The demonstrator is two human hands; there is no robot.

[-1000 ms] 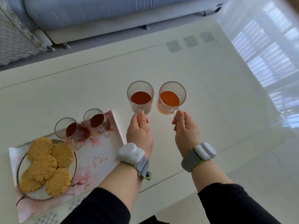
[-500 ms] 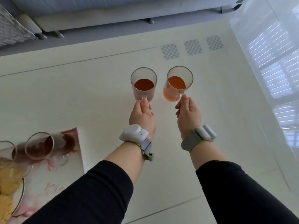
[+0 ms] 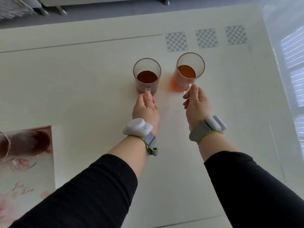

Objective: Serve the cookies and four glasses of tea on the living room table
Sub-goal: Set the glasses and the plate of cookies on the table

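Two glasses of tea are out over the far half of the white table (image 3: 82,83). The left glass (image 3: 146,74) holds dark tea and looks to rest on the table; my left hand (image 3: 145,109) pinches its handle. The right glass (image 3: 189,71) holds lighter orange tea and leans a little; my right hand (image 3: 196,104) grips its handle. Whether its base touches the table I cannot tell. At the left edge, two more tea glasses (image 3: 24,145) stand on the floral tray (image 3: 32,191). The cookies are out of view.
Three checkered squares (image 3: 206,38) mark the table just beyond the glasses. A sofa base and legs (image 3: 60,9) run along the far side. The table's right edge meets glossy floor (image 3: 289,63) with window reflections. Both wrists wear grey bands.
Both hands have carried their glasses away from the tray toward the far side of the table and lower. The view has shifted right, so the cookie plate has left the frame.
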